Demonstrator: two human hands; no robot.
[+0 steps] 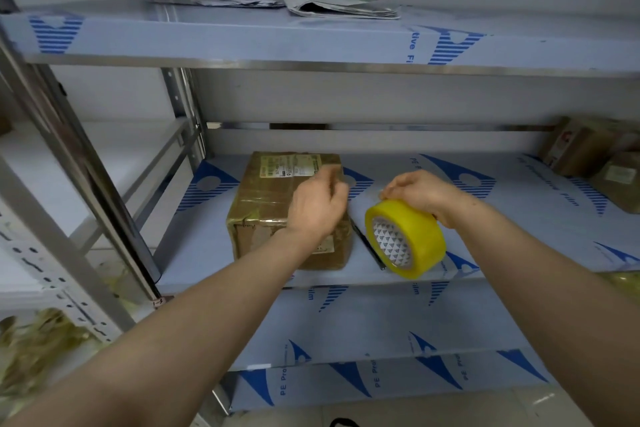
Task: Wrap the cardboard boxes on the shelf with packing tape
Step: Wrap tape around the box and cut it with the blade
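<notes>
Beside the box (265,198), right grip (422,192) clasps tape roll (420,237).

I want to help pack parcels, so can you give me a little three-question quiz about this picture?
1. True or false: the right hand holds the yellow packing tape roll.
2. What lies on the upper shelf? A) folded newspapers B) scissors C) a cup
3. What is the left hand reaching over?
Key: 1 true; 2 A; 3 the cardboard box.
</notes>
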